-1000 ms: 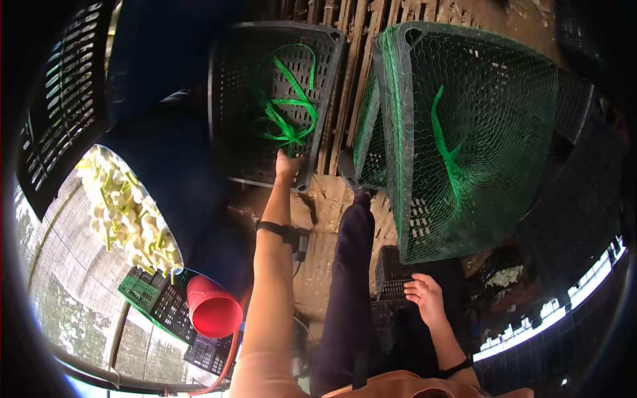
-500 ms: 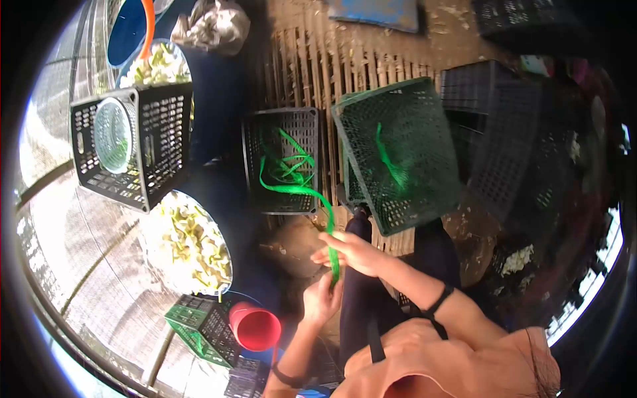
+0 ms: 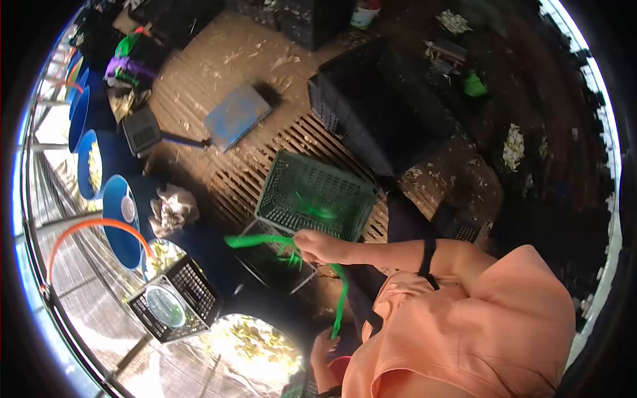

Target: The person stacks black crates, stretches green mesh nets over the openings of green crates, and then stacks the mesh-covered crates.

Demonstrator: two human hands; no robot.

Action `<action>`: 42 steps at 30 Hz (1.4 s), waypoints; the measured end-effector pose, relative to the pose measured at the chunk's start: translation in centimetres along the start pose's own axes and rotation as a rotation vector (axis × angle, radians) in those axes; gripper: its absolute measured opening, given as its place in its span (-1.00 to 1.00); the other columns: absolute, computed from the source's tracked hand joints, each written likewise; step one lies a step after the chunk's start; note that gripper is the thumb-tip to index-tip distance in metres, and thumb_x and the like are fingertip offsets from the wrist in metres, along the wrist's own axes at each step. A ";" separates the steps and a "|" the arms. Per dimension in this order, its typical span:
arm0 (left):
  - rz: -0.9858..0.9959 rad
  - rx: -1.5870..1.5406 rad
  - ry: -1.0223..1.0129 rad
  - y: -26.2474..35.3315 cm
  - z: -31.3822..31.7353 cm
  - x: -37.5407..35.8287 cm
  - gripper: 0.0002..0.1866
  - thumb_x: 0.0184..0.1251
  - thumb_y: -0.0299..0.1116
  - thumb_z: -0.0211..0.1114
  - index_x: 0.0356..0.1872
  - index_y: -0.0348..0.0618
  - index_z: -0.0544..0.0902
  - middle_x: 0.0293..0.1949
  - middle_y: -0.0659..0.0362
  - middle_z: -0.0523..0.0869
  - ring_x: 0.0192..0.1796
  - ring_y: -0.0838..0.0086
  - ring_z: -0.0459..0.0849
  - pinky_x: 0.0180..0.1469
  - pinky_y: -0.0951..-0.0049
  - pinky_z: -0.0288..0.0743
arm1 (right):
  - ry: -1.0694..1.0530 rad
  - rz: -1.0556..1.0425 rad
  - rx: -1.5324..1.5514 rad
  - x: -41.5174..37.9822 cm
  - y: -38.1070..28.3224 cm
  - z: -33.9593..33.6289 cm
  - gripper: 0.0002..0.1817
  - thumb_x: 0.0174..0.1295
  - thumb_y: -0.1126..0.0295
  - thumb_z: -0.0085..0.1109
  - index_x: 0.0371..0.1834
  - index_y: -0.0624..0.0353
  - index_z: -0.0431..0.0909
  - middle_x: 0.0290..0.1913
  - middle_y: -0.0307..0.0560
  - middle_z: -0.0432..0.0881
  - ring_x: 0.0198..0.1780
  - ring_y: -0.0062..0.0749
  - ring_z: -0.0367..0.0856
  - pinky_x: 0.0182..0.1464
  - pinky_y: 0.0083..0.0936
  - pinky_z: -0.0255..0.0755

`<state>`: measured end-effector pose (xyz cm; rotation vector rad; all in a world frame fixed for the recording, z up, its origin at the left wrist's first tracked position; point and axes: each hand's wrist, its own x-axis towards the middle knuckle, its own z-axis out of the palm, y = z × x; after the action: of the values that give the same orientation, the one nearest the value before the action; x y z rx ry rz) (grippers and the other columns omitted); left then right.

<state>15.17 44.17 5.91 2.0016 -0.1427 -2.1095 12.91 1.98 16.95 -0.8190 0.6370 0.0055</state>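
A long green strip that looks like mesh netting [image 3: 342, 292] stretches between my two hands. My right hand [image 3: 322, 247] is closed around it, and a free end sticks out to the left. Lower down, my left hand [image 3: 325, 345] grips the other part of the strip; its fingers are partly hidden. Beneath my right hand stands a black crate [image 3: 302, 282] with more green strips in it. Just beyond, a green crate [image 3: 275, 199] holds a few green strands.
Blue barrels [image 3: 121, 219] line the left side, some filled with pale cut pieces. A black crate with a clear tub [image 3: 166, 306] rests over one. A blue board [image 3: 237, 116] lies on the slatted floor [image 3: 219, 56]. A large dark crate stack [image 3: 378, 106] stands ahead.
The view has turned. My hands have moved apart along the strip; the right one is now raised over the black crate, with the strip's end out of the crate.
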 end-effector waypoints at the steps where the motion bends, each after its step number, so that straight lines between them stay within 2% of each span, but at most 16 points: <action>1: 0.091 0.275 0.040 8.4 -0.7 -3.0 -0.29 -0.04 -0.32 0.40 0.23 -0.17 0.37 -0.25 0.00 0.68 -0.24 0.27 0.67 -0.17 0.29 0.53 | 0.004 -0.018 0.011 -1.3 -0.1 -1.3 -0.71 0.41 0.23 -0.26 -0.21 0.26 0.35 -0.63 -0.26 0.35 -0.67 -0.68 0.26 -0.64 -0.64 0.13; 2: 0.418 0.443 0.303 8.1 -1.2 -0.9 -0.23 -0.05 -0.32 0.43 0.23 -0.36 0.30 -0.05 -0.10 0.60 -0.12 0.42 0.62 -0.06 0.44 0.50 | -0.016 -0.071 -0.075 -2.6 -0.2 -2.4 -0.70 0.41 0.22 -0.25 -0.24 0.25 0.34 -0.63 -0.25 0.37 -0.67 -0.65 0.28 -0.64 -0.61 0.16; 4: 0.491 -0.290 0.346 19.5 0.5 -2.9 -0.31 0.17 -0.26 0.30 0.25 -0.43 0.24 0.17 -0.11 0.45 0.14 0.37 0.49 0.11 0.43 0.39 | -0.077 -0.094 -0.196 -4.9 0.6 -4.6 -0.71 0.40 0.19 -0.22 -0.25 0.22 0.34 -0.59 -0.25 0.40 -0.63 -0.64 0.31 -0.59 -0.61 0.20; 6: 0.730 -0.645 0.295 30.1 3.7 -6.1 -0.43 0.28 -0.37 0.18 0.25 -0.43 0.24 0.12 -0.02 0.48 0.10 0.42 0.48 0.09 0.51 0.38 | -0.169 0.072 -0.271 -7.9 -2.0 -7.1 -0.75 0.38 0.22 -0.16 -0.24 0.19 0.35 -0.53 -0.23 0.45 -0.57 -0.62 0.37 -0.51 -0.64 0.27; 10: 0.692 -0.848 0.247 42.0 10.7 -5.8 -0.66 0.28 -0.52 0.16 0.07 -0.32 0.41 -0.17 0.05 0.65 -0.10 0.45 0.63 -0.09 0.54 0.52 | -0.158 -0.017 -0.334 -12.5 -4.5 -13.4 -0.80 0.31 0.30 -0.04 -0.20 0.21 0.45 -0.49 -0.21 0.51 -0.54 -0.56 0.46 -0.44 -0.57 0.38; 15: 0.690 -0.883 0.364 51.9 18.9 -4.8 -0.83 0.25 -0.58 0.17 -0.13 -0.30 0.56 -0.22 0.07 0.67 -0.31 0.52 0.64 -0.26 0.62 0.55 | 0.355 -0.370 -0.516 -17.0 -11.4 -24.8 -0.87 0.14 0.41 0.10 -0.38 0.25 0.52 -0.45 -0.01 0.52 -0.34 -0.27 0.53 -0.27 -0.39 0.37; 19: 0.837 -1.025 0.139 57.9 22.9 -5.9 -0.83 0.17 -0.65 0.17 -0.21 -0.27 0.57 -0.24 0.15 0.63 -0.29 0.53 0.61 -0.30 0.57 0.53 | 0.684 -0.476 -0.702 -18.8 -16.1 -31.9 -0.89 0.09 0.44 0.12 -0.40 0.26 0.52 -0.42 0.03 0.53 -0.35 -0.10 0.52 -0.27 -0.40 0.37; 21: 0.814 -0.989 0.184 60.7 24.7 -6.9 -0.79 0.10 -0.71 0.14 -0.25 -0.26 0.56 -0.29 0.20 0.59 -0.29 0.55 0.58 -0.30 0.59 0.48 | 0.751 -0.461 -0.502 -18.6 -17.4 -34.7 -0.87 0.16 0.41 0.09 -0.44 0.25 0.52 -0.60 -0.09 0.45 -0.52 -0.31 0.49 -0.42 -0.42 0.34; 24: 1.242 -0.247 0.273 62.8 26.5 -5.3 -0.75 0.01 -0.73 0.17 -0.26 -0.22 0.57 -0.24 0.25 0.55 -0.32 0.64 0.50 -0.37 0.69 0.33 | 0.765 -0.311 -0.223 -18.4 -19.0 -37.7 -0.83 0.25 0.35 0.02 -0.41 0.22 0.48 -0.64 -0.15 0.44 -0.53 -0.40 0.51 -0.46 -0.46 0.37; 25: 1.170 0.106 0.254 63.7 26.9 -6.4 -0.72 -0.14 -0.73 0.22 -0.33 -0.19 0.59 -0.20 0.17 0.56 -0.22 0.50 0.55 -0.28 0.58 0.41 | 0.666 -0.279 0.078 -18.8 -19.6 -38.2 -0.81 0.30 0.32 -0.03 -0.38 0.20 0.45 -0.60 -0.14 0.47 -0.52 -0.40 0.52 -0.46 -0.48 0.38; 27: 1.528 0.635 0.394 65.5 29.1 -6.6 -0.71 -0.29 -0.68 0.26 -0.40 -0.21 0.60 -0.15 0.09 0.56 -0.14 0.29 0.56 -0.20 0.41 0.47 | 0.581 -0.266 0.384 -19.5 -21.1 -37.8 -0.79 0.34 0.29 -0.09 -0.36 0.18 0.42 -0.57 -0.13 0.51 -0.51 -0.40 0.53 -0.46 -0.49 0.40; 30: 1.628 0.722 0.360 66.1 32.3 -7.4 -0.75 -0.12 -0.61 0.31 -0.30 -0.25 0.61 -0.06 -0.01 0.53 -0.03 0.10 0.52 -0.06 0.26 0.47 | 0.724 -0.347 0.674 -19.3 -22.4 -37.3 -0.78 0.39 0.26 -0.22 -0.28 0.16 0.34 -0.41 0.01 0.58 -0.51 -0.39 0.52 -0.47 -0.49 0.41; 35: 1.415 0.302 0.093 66.2 33.6 -9.0 -0.71 0.06 -0.50 0.31 -0.14 -0.29 0.57 -0.09 -0.02 0.54 -0.08 0.31 0.60 -0.18 0.43 0.50 | 0.780 -0.362 0.633 -19.7 -21.8 -38.9 -0.78 0.40 0.25 -0.26 -0.22 0.15 0.31 -0.39 0.02 0.60 -0.44 -0.38 0.56 -0.45 -0.49 0.42; 37: 1.156 -0.192 -0.053 65.7 34.3 -8.5 -0.65 0.21 -0.37 0.26 -0.02 -0.29 0.47 -0.37 0.09 0.60 -0.33 0.50 0.63 -0.31 0.55 0.50 | 0.750 -0.396 0.665 -19.8 -21.7 -38.8 -0.77 0.41 0.24 -0.28 -0.21 0.14 0.31 -0.39 0.01 0.60 -0.44 -0.38 0.56 -0.45 -0.50 0.42; 38: 1.087 0.208 0.000 66.0 33.3 -8.8 -0.59 0.38 -0.20 0.08 0.07 -0.33 0.38 -0.54 0.18 0.60 -0.44 0.56 0.60 -0.37 0.57 0.51 | 0.803 -0.421 0.653 -20.1 -22.0 -38.3 -0.75 0.40 0.23 -0.26 -0.23 0.16 0.35 -0.40 -0.03 0.59 -0.44 -0.41 0.54 -0.42 -0.51 0.41; 42: 0.847 -0.174 -0.214 65.8 33.8 -7.1 -0.31 0.39 0.21 -0.31 0.01 -0.29 0.44 -0.42 0.12 0.65 -0.36 0.36 0.67 -0.30 0.49 0.58 | 0.905 -0.409 0.548 -20.1 -21.7 -37.2 -0.73 0.39 0.18 -0.24 -0.17 0.15 0.32 -0.37 -0.03 0.63 -0.45 -0.40 0.58 -0.43 -0.53 0.46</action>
<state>-11.62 -20.85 29.82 1.2661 -0.6801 -1.6738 -17.77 -33.68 23.41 -0.3669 1.2317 -0.9180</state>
